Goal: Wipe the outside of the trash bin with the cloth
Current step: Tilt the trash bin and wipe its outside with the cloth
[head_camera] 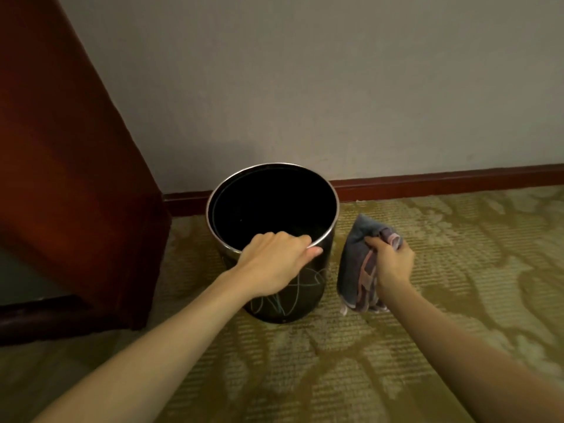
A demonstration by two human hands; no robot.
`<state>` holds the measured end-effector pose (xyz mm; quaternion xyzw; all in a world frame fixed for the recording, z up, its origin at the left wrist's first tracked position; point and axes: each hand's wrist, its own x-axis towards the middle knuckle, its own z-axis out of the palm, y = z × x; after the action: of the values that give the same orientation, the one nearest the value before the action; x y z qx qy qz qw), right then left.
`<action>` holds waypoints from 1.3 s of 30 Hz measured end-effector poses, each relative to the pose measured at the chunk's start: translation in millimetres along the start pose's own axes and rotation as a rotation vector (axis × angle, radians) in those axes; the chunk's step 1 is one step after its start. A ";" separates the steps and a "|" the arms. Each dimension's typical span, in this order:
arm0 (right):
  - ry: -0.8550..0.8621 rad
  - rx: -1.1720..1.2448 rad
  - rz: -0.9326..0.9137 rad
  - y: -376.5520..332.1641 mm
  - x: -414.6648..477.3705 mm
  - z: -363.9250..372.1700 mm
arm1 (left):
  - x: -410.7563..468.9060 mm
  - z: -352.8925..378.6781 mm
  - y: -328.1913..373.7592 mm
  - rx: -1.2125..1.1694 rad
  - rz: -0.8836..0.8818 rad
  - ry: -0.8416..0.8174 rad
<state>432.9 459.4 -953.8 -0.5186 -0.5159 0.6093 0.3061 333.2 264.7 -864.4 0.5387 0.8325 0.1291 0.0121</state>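
Round black metal trash bin with silver rim (287, 288): upright on patterned carpet (427, 346) by the wall; left hand (274, 257) curled over its near rim, apparently steadying it. Folded grey-and-pink cloth (355, 267): bunched in the closed right hand (392, 264), hanging just beside the bin's side, seemingly not touching, poised for wiping.

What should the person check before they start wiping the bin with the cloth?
1. Cloth in hand: ok. The right hand has a grip on the bunched cloth.
2. Bin held steady: ok. The left hand grips the near rim of the trash bin.
3. Bin upright on the carpet: ok.
4. Cloth touching the bin's outside: not ok. It hangs beside the bin with a gap between them.
5. Room around the bin: cannot tell. The wall is behind it and wooden furniture is to its left.
6. Cloth clean or damp: cannot tell.
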 end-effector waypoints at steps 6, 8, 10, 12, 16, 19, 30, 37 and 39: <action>0.047 -0.019 -0.039 0.9 1.5 1.4 | 1.4 -28.1 0.0 -0.177 -0.100 0.062; 0.036 -0.020 -0.050 -1.6 1.7 3.5 | 3.8 -41.9 -5.9 -0.259 -0.155 0.093; 0.037 -0.007 -0.064 -4.6 1.9 5.8 | 5.0 -53.5 -14.7 -0.348 -0.197 0.130; 0.045 -0.008 -0.089 -8.0 2.0 8.6 | 4.5 -61.0 -23.6 -0.415 -0.234 0.150; -0.025 -0.023 -0.148 -15.3 1.4 18.2 | 6.1 -67.8 -43.5 -0.430 -0.296 0.197; -0.109 -0.023 -0.183 -20.2 -0.3 29.3 | 9.6 -69.2 -56.5 -0.343 -0.308 0.257; -0.566 -0.103 -0.244 -15.9 4.2 82.9 | 16.7 -66.6 -110.7 -0.128 -0.357 0.406; -0.626 -0.173 -0.230 -20.1 7.2 105.0 | 9.1 -63.7 -123.5 -0.128 -0.445 0.447; -0.628 -0.166 -0.272 -19.3 0.2 104.6 | 8.0 -65.3 -128.0 -0.132 -0.468 0.438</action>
<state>330.6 432.4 -943.0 -0.2556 -0.6969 0.6488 0.1677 205.1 209.2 -829.6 0.2902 0.9064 0.2892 -0.1029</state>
